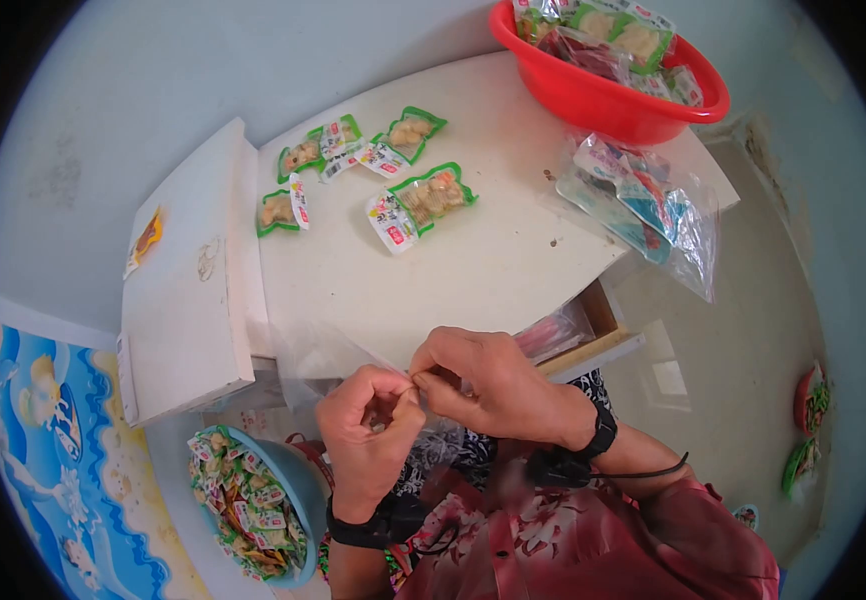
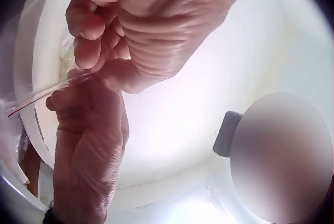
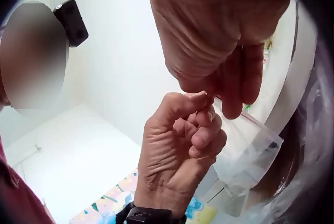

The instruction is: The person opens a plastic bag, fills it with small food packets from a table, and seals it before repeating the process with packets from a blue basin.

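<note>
Both hands meet over the table's front edge at the top of a clear zip bag (image 3: 253, 148) with a thin red line along its mouth. My left hand (image 1: 368, 430) pinches the bag's edge between thumb and curled fingers. Right against it, my right hand (image 1: 498, 385) pinches the same edge. In the head view the bag hangs to the left, faint against the table. Beyond the hands, several green-edged snack packets (image 1: 437, 196) lie on the white tabletop (image 1: 353, 290).
A red basin (image 1: 593, 100) full of packets stands at the back right, beside a clear bag with blue-printed packaging (image 1: 643, 200). Below the tabletop an open drawer (image 1: 593, 345) juts out. A blue tub (image 1: 298, 490) of small packets sits at lower left.
</note>
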{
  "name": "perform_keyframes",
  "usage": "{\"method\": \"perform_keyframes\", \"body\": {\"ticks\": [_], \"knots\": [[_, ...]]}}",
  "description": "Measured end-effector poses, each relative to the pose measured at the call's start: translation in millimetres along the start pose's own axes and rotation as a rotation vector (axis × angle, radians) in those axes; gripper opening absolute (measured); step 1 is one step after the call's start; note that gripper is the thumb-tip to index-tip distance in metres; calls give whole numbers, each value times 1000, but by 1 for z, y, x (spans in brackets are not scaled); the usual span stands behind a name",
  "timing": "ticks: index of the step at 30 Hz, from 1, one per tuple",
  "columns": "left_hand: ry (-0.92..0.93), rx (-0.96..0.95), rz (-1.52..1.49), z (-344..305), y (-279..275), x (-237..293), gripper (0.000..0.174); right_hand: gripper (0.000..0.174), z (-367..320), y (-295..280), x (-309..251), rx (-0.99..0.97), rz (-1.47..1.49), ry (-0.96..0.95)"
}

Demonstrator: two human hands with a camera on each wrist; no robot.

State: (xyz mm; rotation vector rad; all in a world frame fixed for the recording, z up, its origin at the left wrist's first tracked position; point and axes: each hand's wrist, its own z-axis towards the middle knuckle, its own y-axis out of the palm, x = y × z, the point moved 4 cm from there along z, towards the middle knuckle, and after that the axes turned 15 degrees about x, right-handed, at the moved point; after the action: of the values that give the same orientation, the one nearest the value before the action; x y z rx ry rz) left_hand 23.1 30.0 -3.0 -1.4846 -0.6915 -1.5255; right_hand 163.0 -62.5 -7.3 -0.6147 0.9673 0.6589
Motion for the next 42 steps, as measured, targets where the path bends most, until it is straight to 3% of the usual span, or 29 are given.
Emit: {"method": "perform_keyframes", "body": {"ticks": [5, 8, 11, 17, 20, 26, 29, 32, 42], "knots": [[-145, -66, -207, 1, 0, -1, 8, 8, 2, -2, 5, -11, 46, 92], [-201, -33, -223, 3, 0, 0, 6, 7, 5, -7, 8, 104, 222, 253], [-224, -16, -238, 4, -2, 1, 8, 10, 2, -5, 3, 65, 177, 55], [123, -6, 90, 3, 0, 5, 12, 9, 0, -4, -8, 74, -9, -54], [263, 15, 221, 3, 0, 18, 14, 9, 0, -2, -9, 54, 17, -6], [260, 22, 169, -1, 3, 17, 14, 11, -1, 1, -5, 31, 27, 71], [285, 26, 143, 2, 4, 17, 14, 10, -3, 6, 9, 37, 203, 214], [274, -5, 126, 4, 3, 16, 13, 7, -5, 9, 13, 60, 264, 279], [-17, 1, -194, 2, -3, -5, 11, 6, -4, 7, 15, 94, 252, 290]]}}
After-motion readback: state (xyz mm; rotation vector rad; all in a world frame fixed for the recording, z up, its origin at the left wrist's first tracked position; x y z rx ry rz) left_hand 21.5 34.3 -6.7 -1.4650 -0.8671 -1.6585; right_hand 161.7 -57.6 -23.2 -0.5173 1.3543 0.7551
